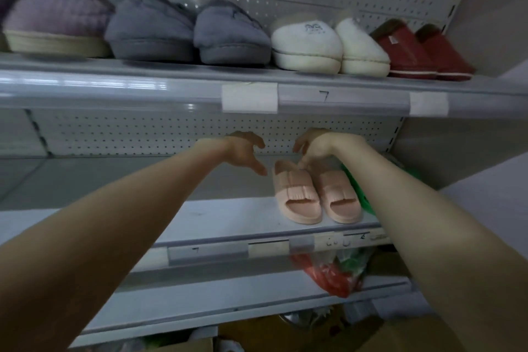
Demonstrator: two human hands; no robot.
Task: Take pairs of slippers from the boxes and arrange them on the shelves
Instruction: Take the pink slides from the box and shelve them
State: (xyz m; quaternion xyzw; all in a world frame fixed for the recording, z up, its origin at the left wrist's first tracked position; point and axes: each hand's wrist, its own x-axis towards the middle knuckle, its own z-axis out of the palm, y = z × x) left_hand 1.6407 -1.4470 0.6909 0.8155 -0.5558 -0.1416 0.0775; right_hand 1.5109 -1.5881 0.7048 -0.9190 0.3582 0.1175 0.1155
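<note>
A pair of pink slide slippers [314, 197] stands side by side on the middle shelf [228, 217], toes toward me. My right hand [317, 148] hovers over their heels, and its fingertips touch the back of the pair without closing round it. My left hand [245, 151] is just left of the slippers with its fingers spread and loosely bent. It holds nothing, and its thumb tip is close to the left slipper's heel.
The top shelf [114, 86] carries purple [57, 20], grey [183, 31], white [328, 43] and red slippers [420, 51] in a row. A green plastic bag [360, 191] lies right of the pink pair. Red and green bags [334, 274] hang below; cardboard boxes [371, 334] sit lowest.
</note>
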